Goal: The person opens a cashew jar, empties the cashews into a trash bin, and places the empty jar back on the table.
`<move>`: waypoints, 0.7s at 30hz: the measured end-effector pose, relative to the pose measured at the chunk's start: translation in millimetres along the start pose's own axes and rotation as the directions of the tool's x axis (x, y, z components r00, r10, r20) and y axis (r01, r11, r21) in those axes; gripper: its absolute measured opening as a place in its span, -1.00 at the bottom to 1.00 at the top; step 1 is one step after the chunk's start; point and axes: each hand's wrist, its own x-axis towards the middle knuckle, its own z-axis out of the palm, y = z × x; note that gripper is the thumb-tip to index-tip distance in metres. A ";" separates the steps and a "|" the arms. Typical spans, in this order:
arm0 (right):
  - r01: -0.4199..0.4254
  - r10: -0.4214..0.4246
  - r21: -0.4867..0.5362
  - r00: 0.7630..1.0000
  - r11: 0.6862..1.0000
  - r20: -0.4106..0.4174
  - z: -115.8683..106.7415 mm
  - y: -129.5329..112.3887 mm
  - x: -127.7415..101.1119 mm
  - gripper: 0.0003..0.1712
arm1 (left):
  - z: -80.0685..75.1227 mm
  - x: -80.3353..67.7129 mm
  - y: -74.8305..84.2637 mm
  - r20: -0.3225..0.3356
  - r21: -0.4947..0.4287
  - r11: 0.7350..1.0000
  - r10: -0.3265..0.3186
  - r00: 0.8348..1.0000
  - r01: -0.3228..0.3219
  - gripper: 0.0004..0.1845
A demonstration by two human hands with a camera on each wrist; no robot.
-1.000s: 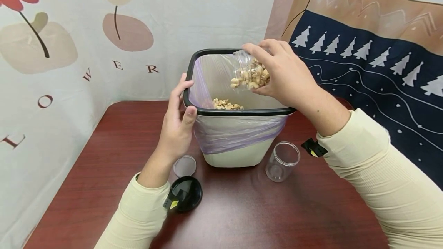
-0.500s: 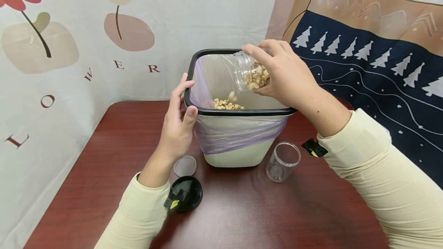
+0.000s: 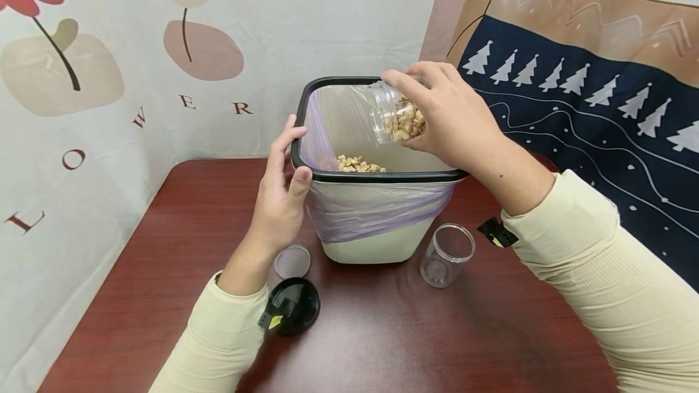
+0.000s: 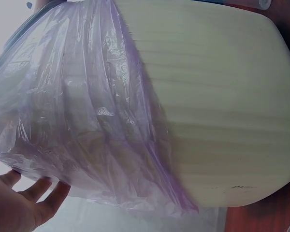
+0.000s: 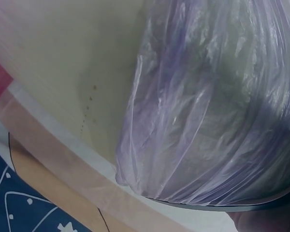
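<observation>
Both hands at bin rim

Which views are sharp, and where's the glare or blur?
Head view: evenly lit and sharp; soft sheen on the table, and the jar in the right hand reads clearly. Left wrist view: bin and purple bag fill the frame, slightly soft, washed-out bright corner. Right wrist view: dim, bag folds soft.

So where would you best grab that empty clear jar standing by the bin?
Probably around the side wall of the empty jar, coming from the right or from above. It stands upright with its mouth open, the bin crowds its left, and the table in front and to its right is free for fingers.
</observation>
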 end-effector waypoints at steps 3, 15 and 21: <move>0.007 -0.007 -0.006 1.000 1.000 -0.001 0.0 -0.2 0.3 0.06 | 0.2 -0.1 0.1 -0.001 -0.004 1.000 0.000 1.000 0.000 -0.04; 0.038 -0.038 -0.038 0.999 0.999 -0.004 -0.2 -0.7 1.4 0.08 | -0.1 -0.2 0.8 -0.003 -0.002 1.000 0.004 1.000 -0.004 -0.04; 0.039 -0.039 -0.060 0.999 0.997 0.000 -0.5 -1.4 1.1 0.08 | 0.4 -0.3 1.4 -0.004 -0.008 1.000 0.005 1.000 -0.005 -0.03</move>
